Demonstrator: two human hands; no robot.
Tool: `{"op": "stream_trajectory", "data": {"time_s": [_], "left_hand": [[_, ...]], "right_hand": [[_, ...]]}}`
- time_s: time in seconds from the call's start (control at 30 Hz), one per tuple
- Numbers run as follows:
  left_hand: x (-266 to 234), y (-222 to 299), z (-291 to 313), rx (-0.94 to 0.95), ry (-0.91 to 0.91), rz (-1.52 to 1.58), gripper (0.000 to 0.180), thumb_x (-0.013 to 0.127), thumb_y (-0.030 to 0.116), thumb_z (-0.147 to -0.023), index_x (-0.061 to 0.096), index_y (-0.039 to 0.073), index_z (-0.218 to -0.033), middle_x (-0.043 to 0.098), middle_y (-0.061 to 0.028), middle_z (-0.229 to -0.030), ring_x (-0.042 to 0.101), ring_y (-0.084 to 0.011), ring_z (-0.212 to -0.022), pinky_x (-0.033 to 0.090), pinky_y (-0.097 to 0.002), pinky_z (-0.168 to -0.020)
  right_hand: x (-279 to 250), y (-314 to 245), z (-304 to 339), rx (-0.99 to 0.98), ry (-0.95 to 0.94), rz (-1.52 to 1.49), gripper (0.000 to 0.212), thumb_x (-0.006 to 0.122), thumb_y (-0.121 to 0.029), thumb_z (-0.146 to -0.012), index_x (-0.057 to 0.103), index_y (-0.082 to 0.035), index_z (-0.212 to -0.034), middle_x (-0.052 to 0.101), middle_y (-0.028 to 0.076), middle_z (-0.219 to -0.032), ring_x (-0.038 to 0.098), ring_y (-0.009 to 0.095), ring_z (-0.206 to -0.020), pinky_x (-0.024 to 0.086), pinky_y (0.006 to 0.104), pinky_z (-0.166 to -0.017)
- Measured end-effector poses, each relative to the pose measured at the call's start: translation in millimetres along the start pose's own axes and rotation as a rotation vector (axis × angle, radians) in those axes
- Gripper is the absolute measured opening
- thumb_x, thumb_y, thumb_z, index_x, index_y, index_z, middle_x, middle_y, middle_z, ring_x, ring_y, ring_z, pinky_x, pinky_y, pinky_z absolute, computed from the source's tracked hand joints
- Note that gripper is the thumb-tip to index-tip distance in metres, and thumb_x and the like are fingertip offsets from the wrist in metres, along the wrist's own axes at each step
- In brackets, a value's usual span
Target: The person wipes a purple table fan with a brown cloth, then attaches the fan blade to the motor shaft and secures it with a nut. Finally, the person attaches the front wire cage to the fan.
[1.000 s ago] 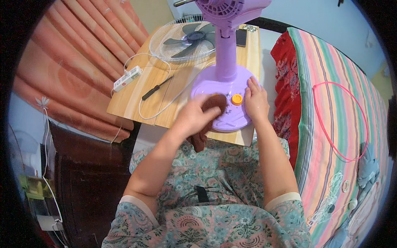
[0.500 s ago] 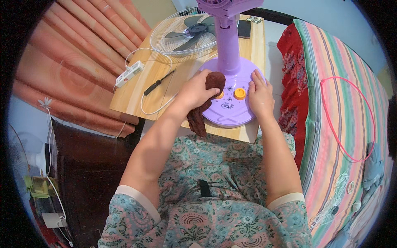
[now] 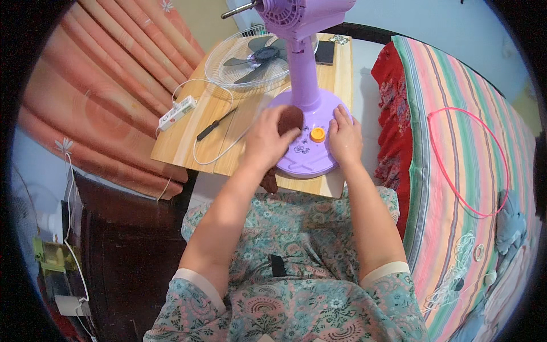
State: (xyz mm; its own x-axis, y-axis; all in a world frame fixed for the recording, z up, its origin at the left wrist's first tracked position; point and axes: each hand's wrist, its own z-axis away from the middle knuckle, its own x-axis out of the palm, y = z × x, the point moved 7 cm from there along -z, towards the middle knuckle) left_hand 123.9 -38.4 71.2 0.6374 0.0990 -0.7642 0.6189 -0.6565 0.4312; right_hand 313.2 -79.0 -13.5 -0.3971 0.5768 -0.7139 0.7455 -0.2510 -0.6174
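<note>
A purple stand fan stands on the wooden table, with its round base (image 3: 305, 165) close to me and its motor housing (image 3: 307, 16) at the top of the picture. My left hand (image 3: 266, 138) is closed round a dark brown cloth (image 3: 291, 118), held against the left part of the base. Part of that cloth hangs out below the hand. My right hand (image 3: 346, 138) lies on the right rim of the base, fingers stretched out over it. Between the hands shows a yellow knob (image 3: 317, 134). The left hand and cloth cover the area left of it.
Behind the base lies a wire fan grille (image 3: 219, 74) with dark fan blades (image 3: 266, 55). A screwdriver (image 3: 208, 130), a white power strip (image 3: 176, 113) and a dark flat rectangular object (image 3: 325, 52) lie on the wooden table (image 3: 188, 148). At right, a striped bed (image 3: 421, 188) holds a pink hoop (image 3: 447, 165).
My left hand has turned and shifted with the cloth, which shows less now. The view has shifted, bringing more of the motor housing and its metal shaft into sight. My right hand stays on the rim.
</note>
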Motion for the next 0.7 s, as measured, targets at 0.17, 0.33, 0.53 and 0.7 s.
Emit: {"op": "stream_trajectory", "data": {"time_s": [0.17, 0.33, 0.53, 0.7], "left_hand": [[28, 41, -3, 0.027, -0.094, 0.045, 0.048, 0.076, 0.027, -0.074, 0.058, 0.012, -0.115, 0.058, -0.0095, -0.111, 0.057, -0.0303, -0.106, 0.047, -0.0396, -0.088], [48, 40, -20, -0.046, -0.379, -0.156, 0.053, 0.074, 0.03, -0.076, 0.053, 0.011, -0.12, 0.056, -0.0125, -0.116, 0.055, -0.0334, -0.109, 0.048, -0.0443, -0.086], [46, 26, -22, 0.004, -0.32, -0.214, 0.049, 0.074, 0.027, -0.076, 0.053, 0.011, -0.117, 0.056, -0.012, -0.111, 0.055, -0.033, -0.107, 0.049, -0.045, -0.082], [42, 21, -23, -0.062, -0.157, -0.247, 0.044, 0.072, 0.027, -0.078, 0.054, 0.011, -0.114, 0.057, -0.0112, -0.108, 0.057, -0.0329, -0.103, 0.05, -0.0442, -0.08]], "right_hand": [[1, 5, -2, -0.11, 0.039, -0.203, 0.035, 0.045, -0.014, -0.094, 0.056, -0.005, -0.126, 0.05, 0.01, -0.139, 0.042, 0.035, -0.128, 0.034, 0.0411, -0.108], [0, 5, 1, -0.108, 0.016, -0.237, 0.033, 0.045, -0.013, -0.095, 0.057, -0.005, -0.124, 0.05, 0.009, -0.139, 0.039, 0.037, -0.13, 0.034, 0.0421, -0.109], [11, 2, -4, -0.144, 0.004, -0.188, 0.031, 0.046, -0.014, -0.094, 0.058, -0.005, -0.122, 0.051, 0.008, -0.137, 0.041, 0.039, -0.128, 0.035, 0.0429, -0.108], [5, 3, -12, -0.2, -0.01, -0.22, 0.031, 0.048, -0.014, -0.094, 0.058, -0.003, -0.121, 0.051, 0.012, -0.136, 0.042, 0.04, -0.126, 0.032, 0.0422, -0.11]]}}
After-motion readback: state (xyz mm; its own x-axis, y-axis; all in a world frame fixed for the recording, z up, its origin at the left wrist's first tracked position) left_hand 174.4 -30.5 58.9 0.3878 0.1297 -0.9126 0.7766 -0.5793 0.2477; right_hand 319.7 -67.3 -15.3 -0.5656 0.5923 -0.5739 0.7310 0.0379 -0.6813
